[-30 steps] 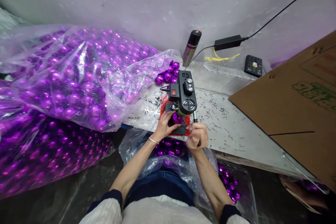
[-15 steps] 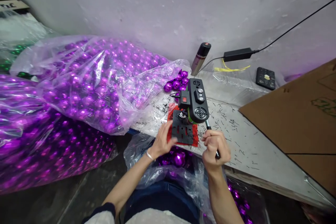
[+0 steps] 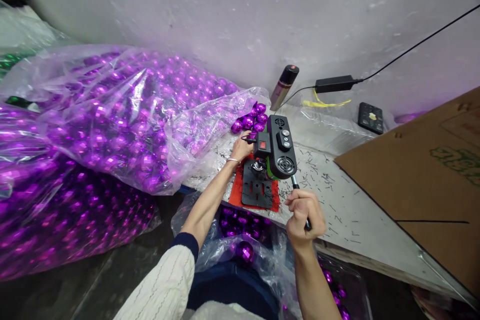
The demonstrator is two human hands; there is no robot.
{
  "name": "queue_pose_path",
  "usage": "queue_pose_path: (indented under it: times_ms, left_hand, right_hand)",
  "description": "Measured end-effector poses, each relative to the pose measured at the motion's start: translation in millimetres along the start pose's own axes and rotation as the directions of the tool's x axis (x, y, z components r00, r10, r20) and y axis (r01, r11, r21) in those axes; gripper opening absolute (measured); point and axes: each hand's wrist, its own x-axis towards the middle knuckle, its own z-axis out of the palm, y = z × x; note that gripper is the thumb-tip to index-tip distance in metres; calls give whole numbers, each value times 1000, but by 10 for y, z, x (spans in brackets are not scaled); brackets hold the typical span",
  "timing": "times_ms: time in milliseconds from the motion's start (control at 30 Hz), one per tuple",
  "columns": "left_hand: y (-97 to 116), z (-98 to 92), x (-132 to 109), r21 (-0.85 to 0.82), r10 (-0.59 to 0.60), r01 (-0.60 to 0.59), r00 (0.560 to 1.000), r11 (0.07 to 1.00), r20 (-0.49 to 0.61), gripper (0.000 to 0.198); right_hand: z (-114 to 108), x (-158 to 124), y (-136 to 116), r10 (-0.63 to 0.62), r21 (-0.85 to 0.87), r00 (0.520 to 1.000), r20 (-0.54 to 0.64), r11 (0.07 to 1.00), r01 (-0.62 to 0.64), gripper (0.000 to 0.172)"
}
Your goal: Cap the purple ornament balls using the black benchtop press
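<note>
A small black bench machine (image 3: pixel 283 147) with a red switch stands over a slotted black base plate (image 3: pixel 257 192). My right hand (image 3: pixel 305 215) is wrapped around the black grip of its lever, to the right of the plate. My left hand (image 3: pixel 242 149) reaches past the machine's left side, close to a small heap of shiny purple baubles (image 3: pixel 248 122). Its fingers look stretched out, but their tips are partly hidden behind the switch box. A single purple bauble (image 3: pixel 245 251) lies on clear plastic near my lap, below more baubles (image 3: pixel 242 222).
Big clear bags of purple baubles (image 3: pixel 123 110) fill the left. A spray can (image 3: pixel 284 87) leans by the wall beside a black power adapter (image 3: pixel 335 83). A cardboard box (image 3: pixel 423 160) stands right; dark scraps (image 3: pixel 337 210) litter the table. Red cloth (image 3: pixel 236 190) lies under the plate.
My left hand has moved from beside the base plate forward to the bauble heap. The single bauble has dropped nearer my lap. My right hand still grips the lever.
</note>
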Motion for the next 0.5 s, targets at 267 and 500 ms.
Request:
queue_pose_path:
  times_ms: [267,500]
  left_hand:
    - [-70,-777,-855,-527,-316,397,918,751,241,44]
    - [-61,-749,-1404,-554,-441,500,863,666,248,41]
  right_hand:
    - [28,2,4,1,24,1000,-27,1000,-1,28]
    - [43,82,-54,22,32,999,-36,999,-20,32]
